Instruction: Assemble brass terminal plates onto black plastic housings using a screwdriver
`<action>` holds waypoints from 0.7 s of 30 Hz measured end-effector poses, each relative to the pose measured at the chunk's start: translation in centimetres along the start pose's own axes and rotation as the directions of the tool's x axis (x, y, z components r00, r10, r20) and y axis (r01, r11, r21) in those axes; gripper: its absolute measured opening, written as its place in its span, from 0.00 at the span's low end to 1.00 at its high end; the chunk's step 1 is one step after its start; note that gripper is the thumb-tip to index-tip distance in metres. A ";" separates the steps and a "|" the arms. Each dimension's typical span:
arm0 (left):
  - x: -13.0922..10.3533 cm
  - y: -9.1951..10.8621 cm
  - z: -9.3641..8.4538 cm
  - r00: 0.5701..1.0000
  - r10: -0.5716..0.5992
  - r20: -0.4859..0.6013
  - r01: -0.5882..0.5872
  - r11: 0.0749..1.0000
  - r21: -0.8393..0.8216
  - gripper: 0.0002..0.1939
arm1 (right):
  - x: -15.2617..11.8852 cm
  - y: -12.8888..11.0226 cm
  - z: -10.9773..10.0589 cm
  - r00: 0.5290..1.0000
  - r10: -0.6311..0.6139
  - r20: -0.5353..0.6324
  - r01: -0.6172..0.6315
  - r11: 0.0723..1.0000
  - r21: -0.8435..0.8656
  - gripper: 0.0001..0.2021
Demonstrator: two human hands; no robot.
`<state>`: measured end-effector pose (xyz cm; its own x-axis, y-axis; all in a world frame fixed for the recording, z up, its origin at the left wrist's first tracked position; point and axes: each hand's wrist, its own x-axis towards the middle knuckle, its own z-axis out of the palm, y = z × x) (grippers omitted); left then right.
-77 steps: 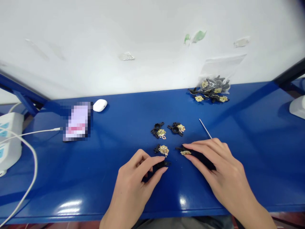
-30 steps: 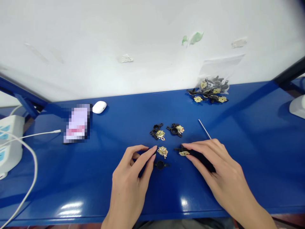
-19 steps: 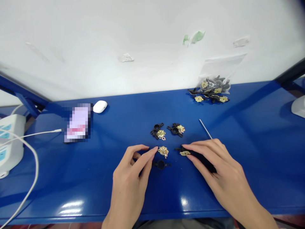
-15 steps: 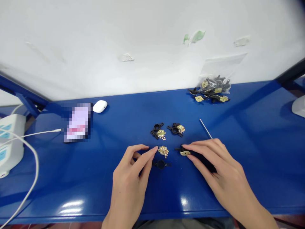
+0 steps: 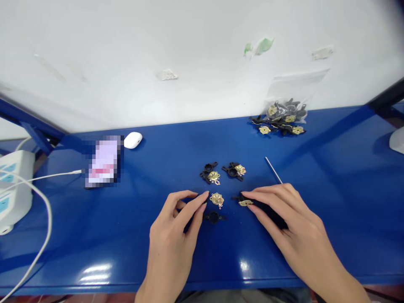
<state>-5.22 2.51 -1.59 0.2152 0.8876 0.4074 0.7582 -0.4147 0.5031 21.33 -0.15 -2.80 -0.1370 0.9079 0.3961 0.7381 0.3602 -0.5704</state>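
My right hand [image 5: 292, 221] pinches a small black plastic part with a brass plate [image 5: 245, 203] between thumb and fingertips, just at the blue tabletop. My left hand [image 5: 176, 229] is curved, with thumb and index fingertips slightly apart and nothing visible between them. Those fingertips are beside a loose brass disc with small lugs [image 5: 216, 199]. Below that disc, a black ring-shaped holder with two arms [image 5: 213, 217] lies partly behind the left thumb. Farther back are two small groups of black holders and brass pieces, one on the left [image 5: 210, 172] and one on the right [image 5: 234, 171].
A thin white stick [image 5: 273, 169] lies beyond my right hand. More black-and-brass parts [image 5: 277, 126] are heaped by the wall with a clear bag [image 5: 295, 84]. On the left are a phone [image 5: 102, 162], a white earbud case [image 5: 133, 140], a power strip [image 5: 17, 185] and cables.
My left thumb has moved slightly away from the index fingertip beside the brass disc. My right hand keeps its pinch; the view has shifted very slightly.
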 end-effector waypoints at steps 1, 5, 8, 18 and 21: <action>0.0 0.0 0.0 1.000 -0.002 0.002 0.002 1.000 0.000 0.17 | 0.0 0.0 0.0 1.000 0.001 0.001 -0.001 1.000 -0.001 0.14; 0.0 0.2 0.0 1.000 -0.005 0.009 0.005 1.000 -0.002 0.17 | 0.0 -0.1 -0.1 1.000 -0.007 0.009 0.007 1.000 0.000 0.15; 0.0 0.2 -0.1 1.000 -0.002 0.008 0.002 1.000 -0.002 0.17 | 0.0 -0.1 -0.2 1.000 -0.012 0.014 0.012 1.000 0.001 0.15; -0.1 0.1 0.2 1.000 0.006 -0.003 -0.006 1.000 0.005 0.16 | 0.2 0.0 0.0 1.000 -0.018 0.017 0.018 1.000 0.015 0.14; 0.0 0.1 0.2 1.000 0.013 -0.007 -0.013 1.000 0.005 0.16 | 0.1 0.0 -0.1 1.000 -0.024 0.014 0.023 1.000 0.016 0.14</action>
<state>-5.04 2.47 -1.68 0.2207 0.8806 0.4193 0.7582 -0.4253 0.4942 21.32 -0.05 -2.67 -0.1633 0.9020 0.3997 0.7239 0.3848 -0.5726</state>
